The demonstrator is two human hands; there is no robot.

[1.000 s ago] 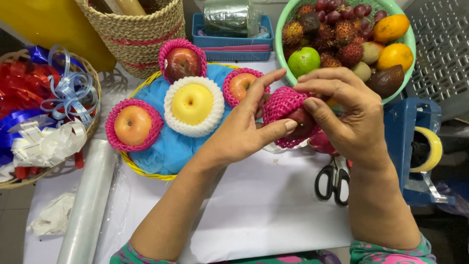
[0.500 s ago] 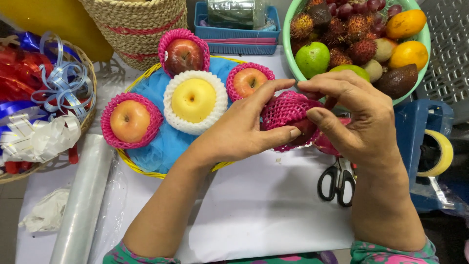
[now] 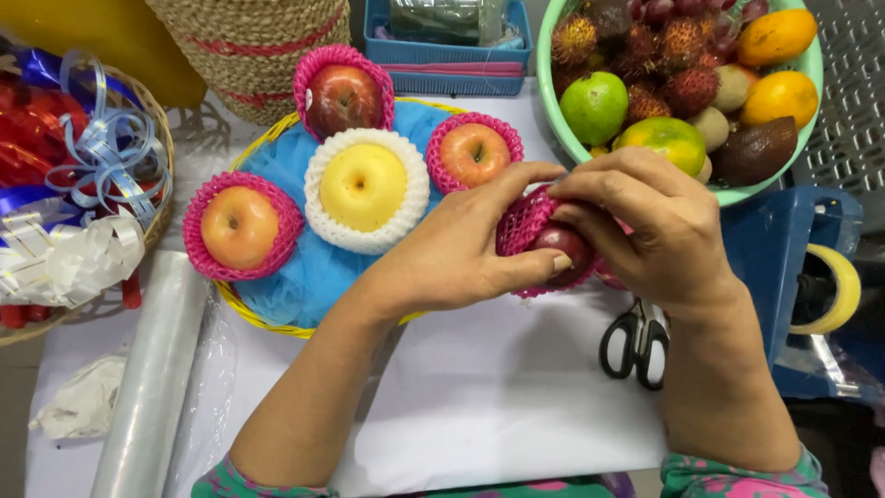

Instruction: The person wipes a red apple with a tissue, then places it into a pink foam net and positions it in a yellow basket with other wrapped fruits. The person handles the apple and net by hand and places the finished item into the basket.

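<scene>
Both hands close around one dark red fruit [image 3: 564, 245] over the white worktop [image 3: 479, 406], the left hand [image 3: 461, 254] cupping it from below while the right hand [image 3: 659, 231] pinches the pink foam net [image 3: 521, 221] half pulled over it. Most of the fruit is hidden behind fingers and netting, so I cannot tell its kind. The scissors [image 3: 634, 341] just beneath are partly covered by the right wrist, and the green bowl [image 3: 811, 65] is cut off at the top.

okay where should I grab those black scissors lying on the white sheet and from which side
Take the scissors by the black finger loops, coming from the near edge of the table. The loops lie flat, bare and pointing toward you; the blade end is hidden under the right hand.
</scene>
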